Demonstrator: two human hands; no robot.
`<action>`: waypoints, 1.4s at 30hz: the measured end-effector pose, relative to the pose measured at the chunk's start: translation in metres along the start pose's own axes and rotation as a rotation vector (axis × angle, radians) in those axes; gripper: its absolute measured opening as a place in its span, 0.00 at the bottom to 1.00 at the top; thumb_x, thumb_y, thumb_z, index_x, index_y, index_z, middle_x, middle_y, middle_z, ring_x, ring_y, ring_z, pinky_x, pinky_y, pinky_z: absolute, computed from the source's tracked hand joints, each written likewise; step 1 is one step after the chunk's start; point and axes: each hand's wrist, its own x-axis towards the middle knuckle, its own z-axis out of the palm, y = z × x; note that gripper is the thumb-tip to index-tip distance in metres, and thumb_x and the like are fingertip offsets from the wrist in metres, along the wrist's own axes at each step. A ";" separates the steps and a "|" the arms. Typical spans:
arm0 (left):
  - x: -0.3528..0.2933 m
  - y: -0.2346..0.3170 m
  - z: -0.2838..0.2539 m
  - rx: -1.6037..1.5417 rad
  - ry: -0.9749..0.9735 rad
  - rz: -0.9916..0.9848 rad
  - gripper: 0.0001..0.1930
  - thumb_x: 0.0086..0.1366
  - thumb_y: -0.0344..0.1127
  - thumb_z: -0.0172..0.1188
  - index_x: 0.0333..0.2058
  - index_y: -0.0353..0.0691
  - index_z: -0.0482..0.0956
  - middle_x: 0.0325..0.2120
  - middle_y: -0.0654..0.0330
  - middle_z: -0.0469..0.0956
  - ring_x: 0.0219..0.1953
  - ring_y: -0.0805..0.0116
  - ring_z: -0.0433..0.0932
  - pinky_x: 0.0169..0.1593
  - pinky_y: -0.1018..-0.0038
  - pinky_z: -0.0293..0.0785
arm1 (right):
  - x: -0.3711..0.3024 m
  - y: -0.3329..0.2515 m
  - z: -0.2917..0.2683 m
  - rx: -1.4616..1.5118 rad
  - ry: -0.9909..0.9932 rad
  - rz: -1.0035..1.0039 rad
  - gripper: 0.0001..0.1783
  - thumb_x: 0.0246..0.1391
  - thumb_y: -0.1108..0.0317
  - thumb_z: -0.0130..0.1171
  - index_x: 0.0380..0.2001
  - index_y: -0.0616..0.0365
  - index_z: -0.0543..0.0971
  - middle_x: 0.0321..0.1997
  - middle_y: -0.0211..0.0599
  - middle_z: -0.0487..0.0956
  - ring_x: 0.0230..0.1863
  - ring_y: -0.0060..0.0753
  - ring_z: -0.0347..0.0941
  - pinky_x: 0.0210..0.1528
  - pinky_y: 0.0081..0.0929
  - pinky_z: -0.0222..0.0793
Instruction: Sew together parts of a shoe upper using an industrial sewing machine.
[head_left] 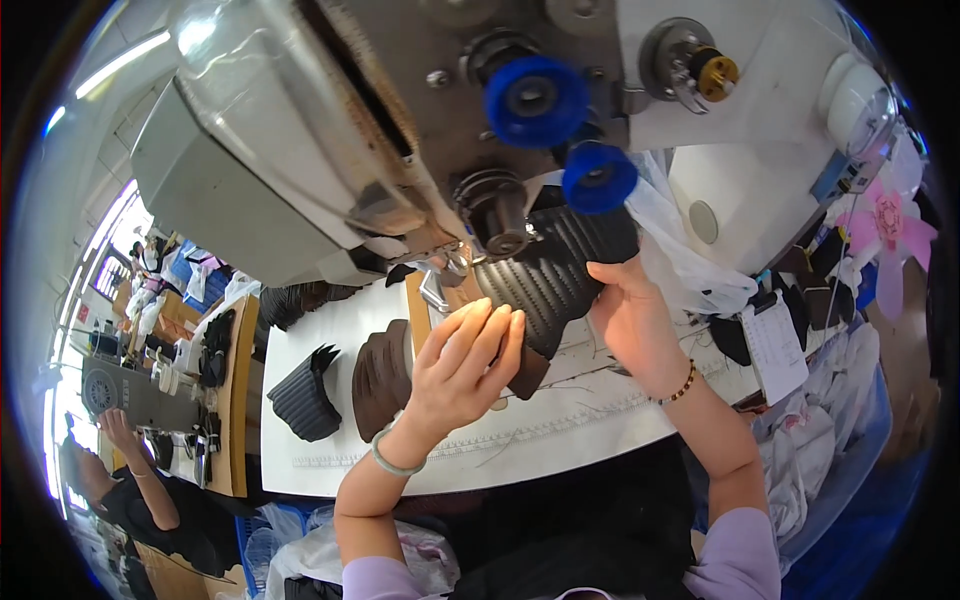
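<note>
A black ribbed, leather-like piece (555, 265) lies under the head of a sewing machine (497, 215), tilted up toward the right. My right hand (635, 320) grips its right edge, thumb on top and fingers underneath. My left hand (465, 365) is at the near left side of the piece, close to the metal presser foot (435, 292). Its fingers are pressed together, and what is between their tips is hidden. A brown piece (530, 375) shows beneath the near edge of the black one.
On the white tabletop (330, 475) lie another black ribbed piece (305, 400), several brown ribbed pieces (380, 375) and loose threads. A printed ruler strip (540, 432) runs along the near edge. At right are a notepad (773, 350) and a blue bin (850, 450). Another person (140, 500) sits far left.
</note>
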 end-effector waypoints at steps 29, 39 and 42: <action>-0.004 -0.005 -0.012 0.045 -0.097 0.040 0.16 0.49 0.25 0.61 0.39 0.38 0.83 0.41 0.64 0.77 0.47 0.64 0.76 0.47 0.72 0.78 | 0.020 -0.003 -0.032 -0.092 -0.177 -0.194 0.30 0.41 0.94 0.51 0.45 0.52 0.75 0.47 0.33 0.77 0.50 0.32 0.75 0.50 0.31 0.73; -0.006 -0.007 -0.009 0.048 -0.089 0.048 0.13 0.54 0.26 0.64 0.40 0.39 0.83 0.42 0.65 0.75 0.48 0.65 0.75 0.50 0.74 0.78 | 0.025 -0.002 -0.038 -0.012 -0.278 -0.191 0.30 0.36 0.93 0.51 0.43 0.55 0.76 0.49 0.32 0.77 0.54 0.33 0.72 0.56 0.31 0.69; -0.004 -0.008 -0.011 0.024 -0.087 0.027 0.13 0.53 0.26 0.63 0.39 0.40 0.83 0.41 0.66 0.76 0.49 0.66 0.75 0.50 0.75 0.78 | 0.019 -0.007 -0.031 -0.089 -0.175 -0.160 0.34 0.35 0.94 0.51 0.48 0.53 0.75 0.48 0.32 0.76 0.53 0.31 0.72 0.51 0.29 0.73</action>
